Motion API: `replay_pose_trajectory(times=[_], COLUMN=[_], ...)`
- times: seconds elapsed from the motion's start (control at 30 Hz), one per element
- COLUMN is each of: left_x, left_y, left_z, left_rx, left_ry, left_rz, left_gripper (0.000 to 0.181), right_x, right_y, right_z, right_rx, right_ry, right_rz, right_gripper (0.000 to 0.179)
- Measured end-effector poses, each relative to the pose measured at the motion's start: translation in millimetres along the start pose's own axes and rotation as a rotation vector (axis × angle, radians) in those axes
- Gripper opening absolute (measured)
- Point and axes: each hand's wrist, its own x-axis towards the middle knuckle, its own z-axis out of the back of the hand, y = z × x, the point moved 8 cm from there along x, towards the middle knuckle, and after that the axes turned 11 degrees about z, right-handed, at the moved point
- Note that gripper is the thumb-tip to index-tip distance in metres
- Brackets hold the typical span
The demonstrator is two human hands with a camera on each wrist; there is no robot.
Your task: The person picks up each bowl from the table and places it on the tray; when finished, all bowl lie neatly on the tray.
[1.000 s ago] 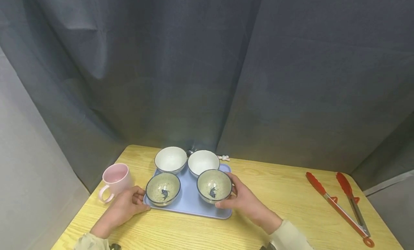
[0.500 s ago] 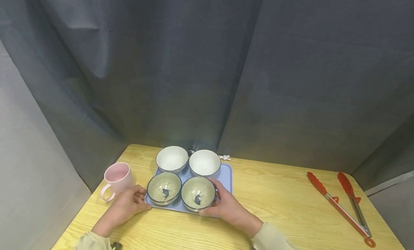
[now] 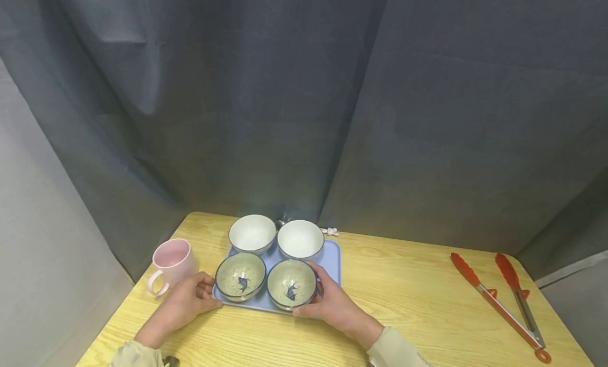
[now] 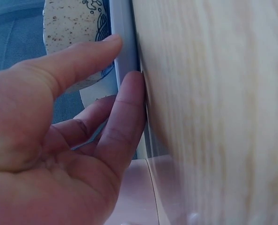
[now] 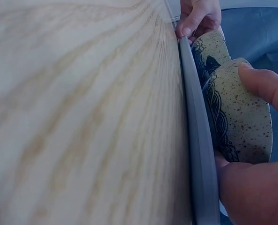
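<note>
My right hand (image 3: 332, 306) holds the front-right speckled bowl (image 3: 291, 283) by its right side, thumb at the front and fingers behind. That bowl, with a blue fish drawn inside, sits on the blue tray (image 3: 332, 259) beside a matching speckled bowl (image 3: 240, 274). In the right wrist view, the thumb (image 5: 265, 84) presses the bowl's flecked outer wall (image 5: 239, 112). My left hand (image 3: 187, 298) grips the tray's front-left corner, its thumb along the rim (image 4: 124, 42). Behind stand two white-lined bowls, a left one (image 3: 252, 233) and a right one (image 3: 301, 238).
A pink mug (image 3: 173, 261) stands just left of the tray, close to my left hand. Red-tipped tongs (image 3: 508, 303) lie spread at the table's right. Behind the bowls are a partly hidden metal utensil (image 3: 280, 224) and a small white rabbit-shaped piece (image 3: 331, 232). A dark curtain (image 3: 285, 119) hangs behind.
My right hand has brought the speckled bowl leftward and down, next to the other speckled bowl, and has stayed there over the last half second. The left hand has kept its place.
</note>
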Motion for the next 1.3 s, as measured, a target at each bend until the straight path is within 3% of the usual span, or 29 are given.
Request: replay_pose_trajectory(times=[0.37, 0.6, 0.8, 1.13, 1.3], left_x=[-1.0, 0.3, 1.8, 9.0, 9.0], left_y=[1.8, 6.3, 10.1, 18.3, 22.5], left_z=[1.3, 3.1, 1.2, -2.5, -3.3], left_rx=[-0.015, -0.017, -0.026, -0.032, -0.023], left_ry=[0.006, -0.023, -0.013, -0.046, -0.031], left_rz=[-0.020, -0.128, -0.097, -0.190, -0.154], left_gripper=[0.043, 0.042, 0.043, 0.042, 0.045], right_x=[-0.8, -0.5, -1.6, -5.2, -10.1], right_y=[-2, -4, -2, 0, 1], right_z=[0, 0, 0, 2, 9], right_rx=[0.023, 0.018, -0.006, -0.030, -0.116], right_ry=[0.014, 0.020, 0.015, 0.010, -0.010], right_rz=[-0.014, -0.014, -0.013, -0.007, -0.043], right_gripper=[0.116, 0.116, 0.118, 0.121, 0.121])
